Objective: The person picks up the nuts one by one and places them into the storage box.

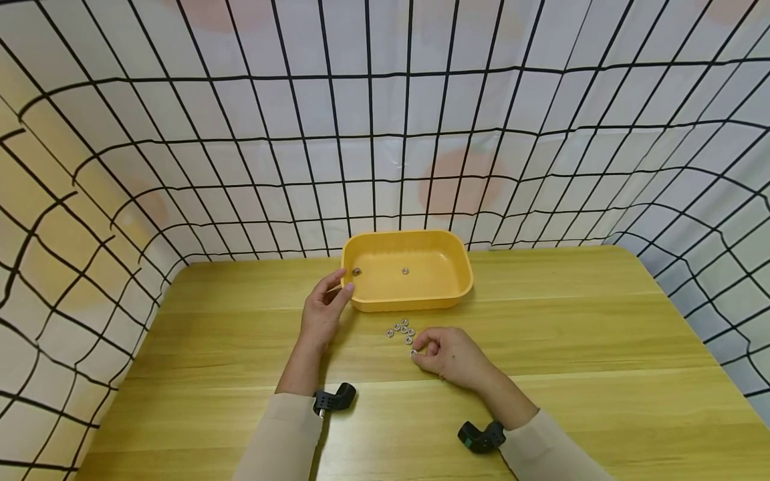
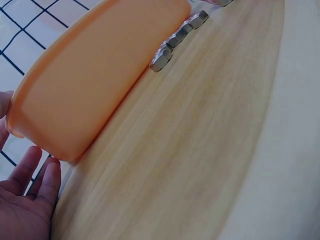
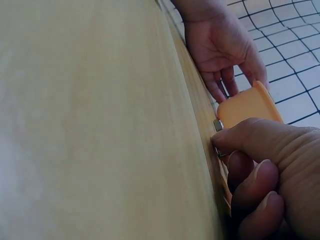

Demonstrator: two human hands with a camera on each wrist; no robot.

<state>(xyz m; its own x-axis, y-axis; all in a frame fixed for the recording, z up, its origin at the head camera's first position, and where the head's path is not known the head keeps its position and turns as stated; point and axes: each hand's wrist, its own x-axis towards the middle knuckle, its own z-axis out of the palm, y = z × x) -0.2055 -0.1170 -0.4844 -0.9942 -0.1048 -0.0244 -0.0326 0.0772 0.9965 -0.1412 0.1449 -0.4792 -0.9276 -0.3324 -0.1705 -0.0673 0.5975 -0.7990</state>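
In the head view my left hand [image 1: 321, 317] holds the left end of a yellow plastic bin [image 1: 406, 305], its thumb over the rim and its other fingers along the outside. The left wrist view shows those fingers [image 2: 25, 172] against the end wall of the bin [image 2: 95, 75]. Between thumb and index finger, my right hand [image 1: 454, 357] pinches a hex nut [image 1: 414, 352] at the tabletop. Several more silver nuts [image 1: 404, 329] lie grouped between that hand and the bin's front wall. Inside the bin are two nuts, one near the middle [image 1: 406, 271] and one at the left end [image 1: 356, 272].
The bin stands at the back of a wooden table [image 1: 571, 321]. Behind it and along both sides rises a black wire grid [image 1: 369, 140], with pale cloth behind it. A black wrist device [image 1: 481, 437] sits at each sleeve cuff.
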